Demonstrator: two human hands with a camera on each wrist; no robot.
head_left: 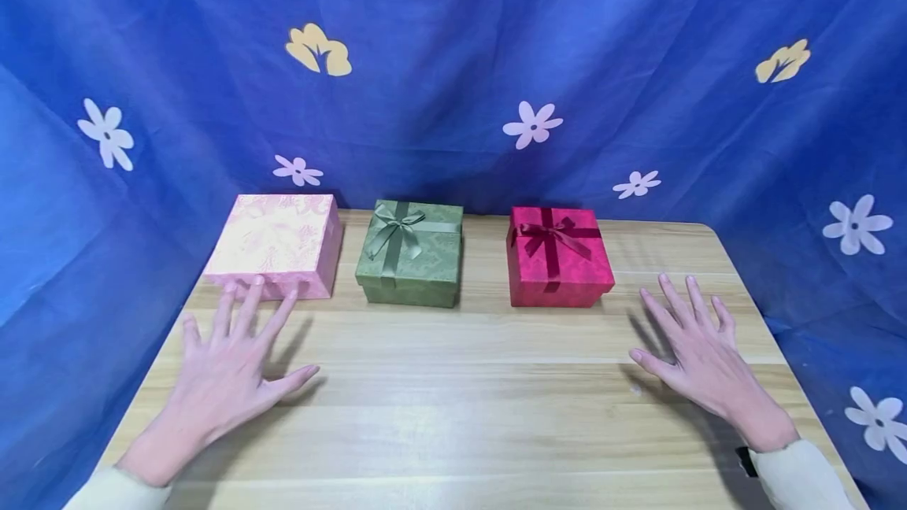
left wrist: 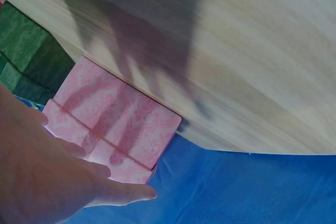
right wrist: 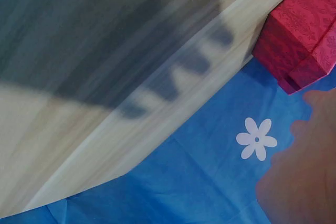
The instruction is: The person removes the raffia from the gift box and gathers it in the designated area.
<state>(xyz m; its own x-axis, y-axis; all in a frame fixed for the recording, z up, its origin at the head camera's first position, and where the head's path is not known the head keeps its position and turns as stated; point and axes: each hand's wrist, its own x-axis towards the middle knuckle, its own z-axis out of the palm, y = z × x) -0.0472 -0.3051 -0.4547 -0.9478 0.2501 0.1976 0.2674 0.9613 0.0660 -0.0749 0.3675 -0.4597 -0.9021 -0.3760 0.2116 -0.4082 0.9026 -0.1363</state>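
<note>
Three gift boxes stand in a row along the table's far side. A pink patterned box (head_left: 272, 238) is on the left, a green box (head_left: 425, 258) with a ribbon bow in the middle, and a red box (head_left: 567, 266) with a dark red bow on the right. My left hand (head_left: 223, 376) is spread over the table, its fingertips overlapping the pink box's front edge in the head view; whether they touch I cannot tell. To the right of the red box and nearer me, my right hand (head_left: 701, 356) hovers with fingers spread and holds nothing.
The wooden table (head_left: 453, 392) has its far edge just behind the boxes. Blue cloth (head_left: 439, 101) with printed flowers hangs behind it and on both sides. A black band (head_left: 747, 461) shows at the right cuff. Both hands cast shadows on the tabletop.
</note>
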